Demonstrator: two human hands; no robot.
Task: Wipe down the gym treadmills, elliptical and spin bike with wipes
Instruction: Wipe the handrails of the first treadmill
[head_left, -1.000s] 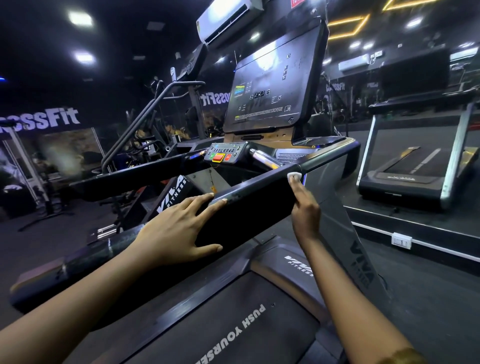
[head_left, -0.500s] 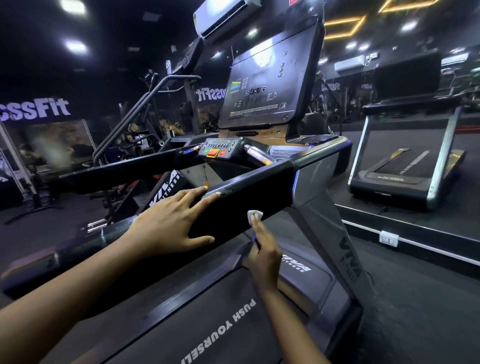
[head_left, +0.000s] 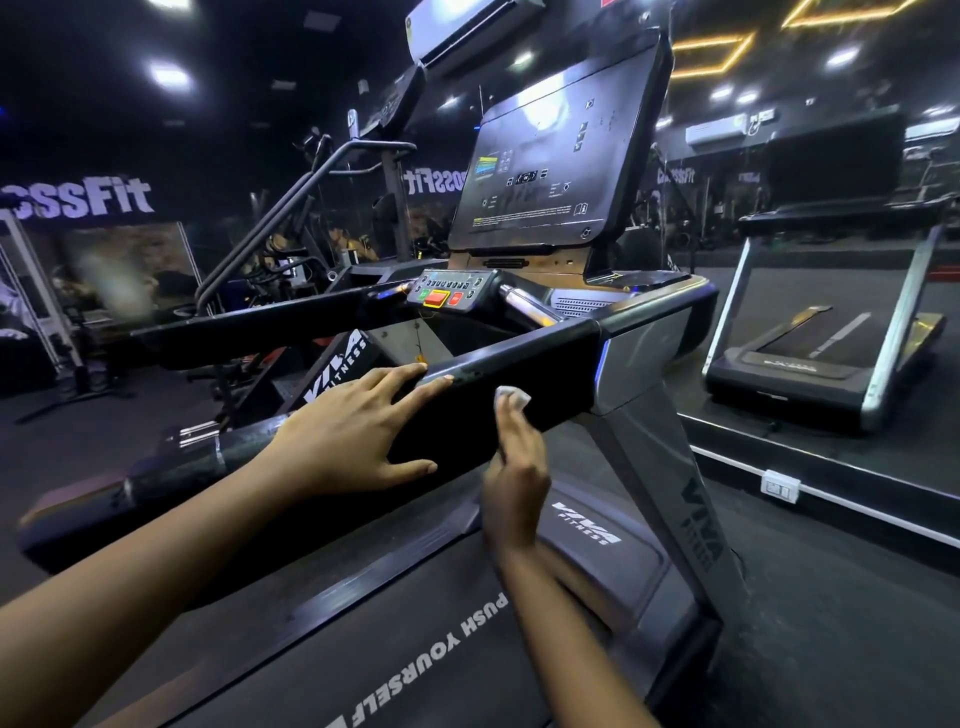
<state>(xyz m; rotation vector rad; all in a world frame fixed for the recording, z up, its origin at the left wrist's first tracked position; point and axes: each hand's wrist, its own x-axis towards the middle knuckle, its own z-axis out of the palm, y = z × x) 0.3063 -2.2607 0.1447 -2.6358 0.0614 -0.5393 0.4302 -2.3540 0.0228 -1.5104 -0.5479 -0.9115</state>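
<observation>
1. The small, white, crumpled wipe (head_left: 511, 397) sits just right of the middle of my view. It is pressed against the side face of the treadmill's long, black, padded handrail (head_left: 550, 371), the face that looks toward me.
2. My right hand (head_left: 514, 483) rises from 6 o'clock under the wipe. Its fingertips pinch the wipe and hold it against the rail.
3. My left hand (head_left: 348, 441) lies at 9 o'clock from the wipe, near it but apart. It is released and grasps nothing, with straight fingers spread over the rail's top edge and the thumb stretched along the side face.
4. At 12 o'clock from the wipe is the grey control panel with red and green buttons (head_left: 449, 296). Above it leans the dark, glossy, tilted console screen (head_left: 550, 176).
5. At 6 o'clock lies the dark running belt with white "PUSH YOURSELF" lettering (head_left: 415, 654). The grey motor cover with the white VIVA FITNESS logo (head_left: 587, 525) lies just right of my right wrist.
6. At 3 o'clock, well apart, stands a second treadmill with silver uprights (head_left: 810, 364). At 4 o'clock a white socket plate (head_left: 779, 487) sits on a low dark ledge.
7. At 9 o'clock, far off, white "CrossFit" lettering (head_left: 88, 200) shows on a dark wall.
</observation>
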